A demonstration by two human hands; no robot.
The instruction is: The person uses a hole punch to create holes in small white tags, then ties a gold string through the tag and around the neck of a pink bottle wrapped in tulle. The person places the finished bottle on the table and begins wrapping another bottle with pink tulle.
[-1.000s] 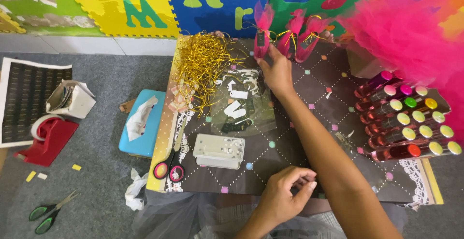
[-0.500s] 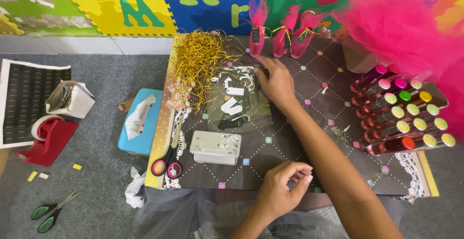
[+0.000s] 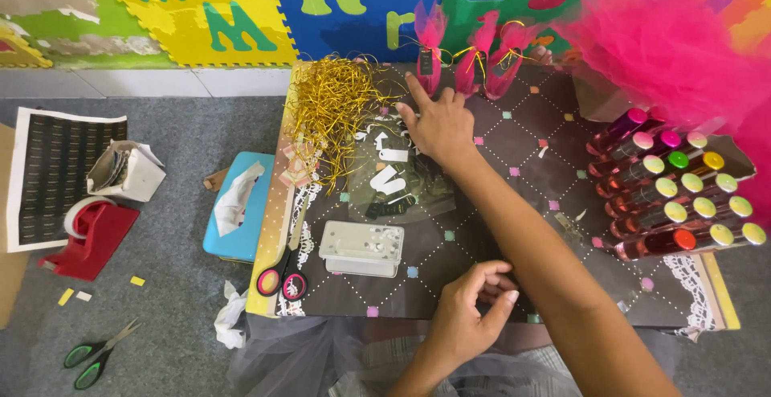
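Note:
My right hand lies flat with fingers apart on the dark patterned board. It sits just below three small pink tulle bundles tied with gold string. Its fingertips reach the edge of a clear plastic sheet with white cut-out pieces, next to a tangle of gold shredded strips. My left hand hovers at the board's near edge, fingers curled in toward the thumb, with nothing visible in it.
A white rectangular box and pink-handled scissors lie on the board's left part. Rows of pink bottles with coloured caps fill its right side, under bright pink tulle. On the grey floor: blue tissue box, red tape dispenser, green scissors.
My right hand has drawn back from the pink tulle bundles, moving left and toward me onto the clear sheet. My left hand has stayed near the front edge.

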